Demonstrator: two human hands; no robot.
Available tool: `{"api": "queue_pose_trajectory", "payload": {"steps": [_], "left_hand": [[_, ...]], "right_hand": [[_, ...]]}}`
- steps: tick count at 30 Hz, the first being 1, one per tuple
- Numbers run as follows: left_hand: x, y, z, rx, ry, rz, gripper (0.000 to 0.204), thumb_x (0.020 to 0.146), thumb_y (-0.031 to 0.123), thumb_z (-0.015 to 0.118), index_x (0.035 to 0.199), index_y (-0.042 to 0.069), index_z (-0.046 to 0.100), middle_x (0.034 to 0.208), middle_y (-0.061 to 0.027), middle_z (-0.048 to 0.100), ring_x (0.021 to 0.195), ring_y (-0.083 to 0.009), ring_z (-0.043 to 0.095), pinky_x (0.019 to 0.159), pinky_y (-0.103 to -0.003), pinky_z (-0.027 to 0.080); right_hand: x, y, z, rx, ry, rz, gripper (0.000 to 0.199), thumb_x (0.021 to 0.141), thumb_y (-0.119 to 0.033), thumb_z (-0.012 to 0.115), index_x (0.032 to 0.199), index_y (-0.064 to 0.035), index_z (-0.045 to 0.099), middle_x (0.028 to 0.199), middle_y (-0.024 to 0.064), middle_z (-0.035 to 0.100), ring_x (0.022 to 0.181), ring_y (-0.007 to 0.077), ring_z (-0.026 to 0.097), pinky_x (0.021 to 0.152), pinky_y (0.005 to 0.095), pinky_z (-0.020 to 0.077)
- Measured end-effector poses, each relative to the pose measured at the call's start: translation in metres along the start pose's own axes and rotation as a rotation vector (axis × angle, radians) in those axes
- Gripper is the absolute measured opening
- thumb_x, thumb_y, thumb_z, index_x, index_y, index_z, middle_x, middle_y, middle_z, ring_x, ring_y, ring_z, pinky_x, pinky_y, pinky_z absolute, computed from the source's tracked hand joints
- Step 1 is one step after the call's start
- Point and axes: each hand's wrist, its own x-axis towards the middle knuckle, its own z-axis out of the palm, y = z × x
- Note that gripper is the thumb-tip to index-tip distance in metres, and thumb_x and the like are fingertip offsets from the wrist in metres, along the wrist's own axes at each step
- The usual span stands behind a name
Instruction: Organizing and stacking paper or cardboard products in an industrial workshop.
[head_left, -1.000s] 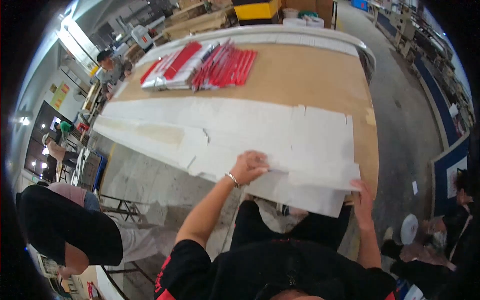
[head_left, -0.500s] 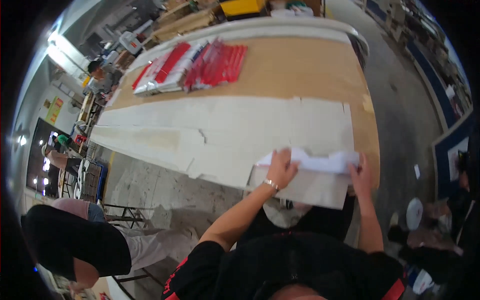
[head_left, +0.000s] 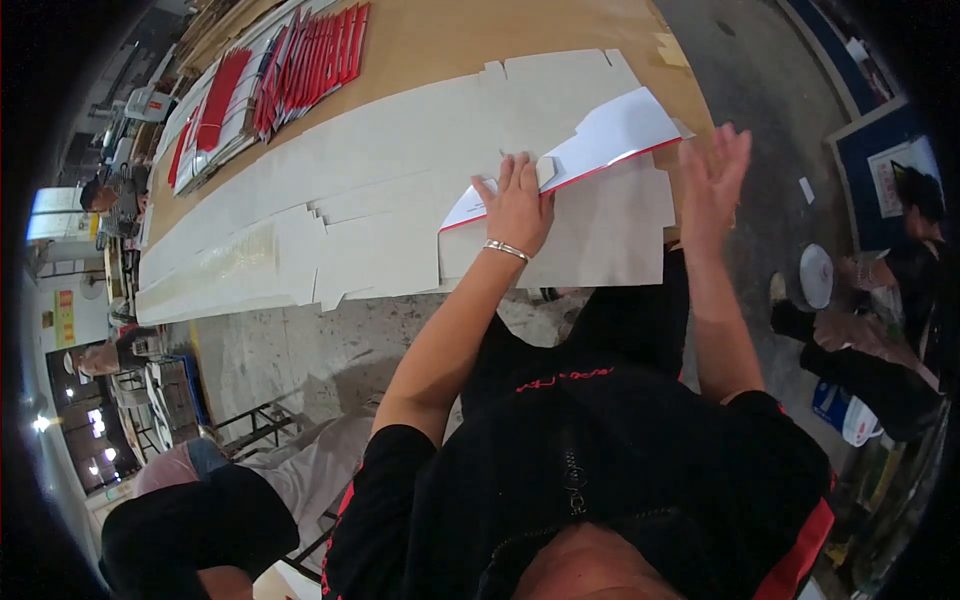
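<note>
- Paper (head_left: 622,124), white with a thin red edge, lies slantwise on grey-white cardboard (head_left: 385,150) near the table's front right part; left end lower, right end farther from the body.
- Left hand (head_left: 518,208): palm down on the paper, toward its left end, fingers stretched forward, thumb out to the side. Metal bracelet (head_left: 506,249) at the wrist.
- Small pale block (head_left: 545,173) just beside the left fingers, over the paper. Whether the left grip has hold of it, cannot tell; the hand covers too much.
- Right hand (head_left: 713,185): grip wide, nothing in it, fingers extended upward near the paper's right end. Blurred.
- Cardboard spreads in overlapping pieces along the near side of the brown table (head_left: 430,38), its edges notched and stepped.
- Red and silvery-white bundle (head_left: 290,85) on the table, far left, well apart from both hands.
- Person in black top (head_left: 205,525) at lower left.
- Another person (head_left: 870,335) low at the right; white round object (head_left: 816,277) nearby.
</note>
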Motion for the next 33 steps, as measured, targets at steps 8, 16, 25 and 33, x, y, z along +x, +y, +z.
{"api": "queue_pose_trajectory", "payload": {"steps": [8, 16, 25, 33], "left_hand": [[-0.01, 0.05, 0.02, 0.017, 0.016, 0.257, 0.062, 0.079, 0.017, 0.06, 0.135, 0.004, 0.037, 0.142, -0.0142, 0.038, 0.133, -0.0316, 0.034, 0.105, -0.059, 0.025], [-0.016, 0.005, 0.029, 0.16, 0.134, 0.169, 0.056, 0.08, 0.017, 0.06, 0.131, 0.002, 0.042, 0.137, -0.0179, 0.043, 0.13, -0.0338, 0.036, 0.105, -0.051, 0.03], [-0.059, 0.004, -0.051, -0.053, -0.01, 0.233, 0.107, 0.063, 0.064, 0.068, 0.142, 0.005, 0.029, 0.146, -0.0161, 0.032, 0.138, -0.0338, 0.022, 0.109, -0.061, 0.01], [-0.075, -0.109, -0.102, 0.083, 0.002, 0.029, 0.043, 0.07, 0.007, 0.068, 0.112, 0.012, 0.061, 0.112, -0.0072, 0.062, 0.105, -0.0231, 0.058, 0.089, -0.038, 0.048]], "right_hand": [[-0.088, 0.026, 0.033, 0.281, -0.264, 0.7, 0.033, 0.094, -0.024, 0.052, 0.115, 0.0009, 0.057, 0.105, 0.0052, 0.062, 0.096, 0.018, 0.056, 0.083, 0.0347, 0.0439], [-0.052, 0.0, 0.043, -0.407, -0.467, -0.437, 0.039, 0.091, -0.001, 0.044, 0.13, 0.003, 0.045, 0.127, 0.0197, 0.052, 0.118, 0.0279, 0.051, 0.095, 0.0346, 0.0418], [-0.012, 0.014, 0.035, -0.412, -0.561, -0.346, 0.055, 0.08, 0.013, 0.041, 0.129, -0.0098, 0.053, 0.13, 0.0098, 0.054, 0.127, 0.0255, 0.045, 0.106, 0.0338, 0.0343], [0.017, 0.032, -0.01, -0.396, -0.553, -0.231, 0.054, 0.082, 0.012, 0.042, 0.13, -0.0104, 0.051, 0.13, 0.01, 0.054, 0.125, 0.0244, 0.047, 0.106, 0.0328, 0.0332]]}}
